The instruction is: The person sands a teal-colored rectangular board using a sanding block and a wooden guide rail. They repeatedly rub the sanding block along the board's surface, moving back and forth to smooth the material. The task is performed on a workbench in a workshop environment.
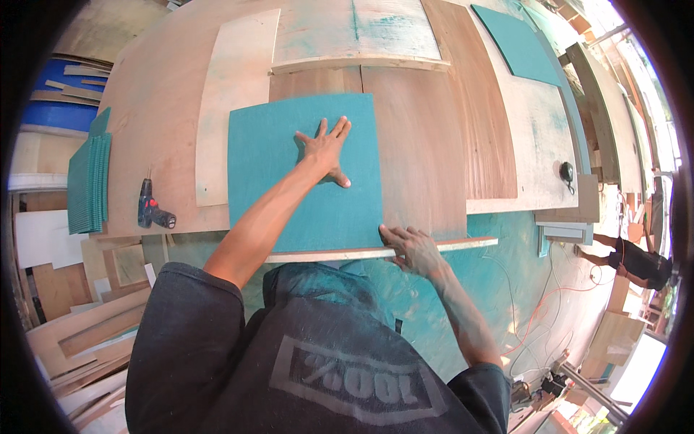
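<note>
A square teal panel point(289, 195) lies flat on a brown wooden board point(423, 159) in front of me. My left hand point(324, 153) rests on the panel's upper right part, fingers spread and palm down. Along the panel's near edge runs a thin pale wooden strip point(466, 244). My right hand point(413, 249) is at the panel's near right corner. Its fingers curl over the strip, with one fingertip at the panel's corner; what lies under the hand is hidden.
A cordless drill point(153, 208) lies left of the panel, beside a stack of teal panels point(90, 184). Another teal panel point(517, 45) is at the far right, with a small black object point(567, 173) nearer. A person point(640, 257) is at right, near an orange cord point(538, 307) on the floor.
</note>
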### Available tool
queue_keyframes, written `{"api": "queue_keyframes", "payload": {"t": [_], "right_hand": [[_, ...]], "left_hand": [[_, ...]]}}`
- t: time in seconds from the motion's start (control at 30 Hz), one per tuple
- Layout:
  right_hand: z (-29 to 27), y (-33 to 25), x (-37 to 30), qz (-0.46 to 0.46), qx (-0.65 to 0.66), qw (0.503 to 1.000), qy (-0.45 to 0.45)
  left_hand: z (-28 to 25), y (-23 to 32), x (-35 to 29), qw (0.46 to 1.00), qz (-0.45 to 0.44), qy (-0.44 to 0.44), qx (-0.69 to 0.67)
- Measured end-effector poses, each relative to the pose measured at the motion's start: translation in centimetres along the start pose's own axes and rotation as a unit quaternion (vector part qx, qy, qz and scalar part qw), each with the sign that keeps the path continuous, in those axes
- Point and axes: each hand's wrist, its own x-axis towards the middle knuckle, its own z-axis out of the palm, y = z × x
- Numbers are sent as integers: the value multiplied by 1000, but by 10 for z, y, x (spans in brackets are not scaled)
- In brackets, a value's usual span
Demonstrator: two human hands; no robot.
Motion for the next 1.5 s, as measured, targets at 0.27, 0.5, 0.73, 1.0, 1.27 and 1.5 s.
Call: {"api": "queue_keyframes", "payload": {"t": [0.27, 0.5, 0.73, 1.0, 1.27, 1.5], "right_hand": [[16, 0, -16, -12, -82, 983, 163], [19, 9, 28, 44, -54, 944, 322], [-29, 34, 92, 28, -44, 957, 285], [-40, 54, 93, -29, 10, 955, 295], [-70, 72, 152, -1, -75, 947, 311], [-108, 99, 213, -12, -54, 945, 322]], "left_hand": [[-2, -7, 9, 999, 13, 3, -32], [-28, -31, 60, 999, 10, 12, -32], [-64, -65, 133, 999, 11, 5, -37], [-69, -73, 144, 998, 24, 22, -53], [-102, -97, 194, 999, 8, 29, -40], [-138, -117, 255, 1000, -16, 9, -22]]}}
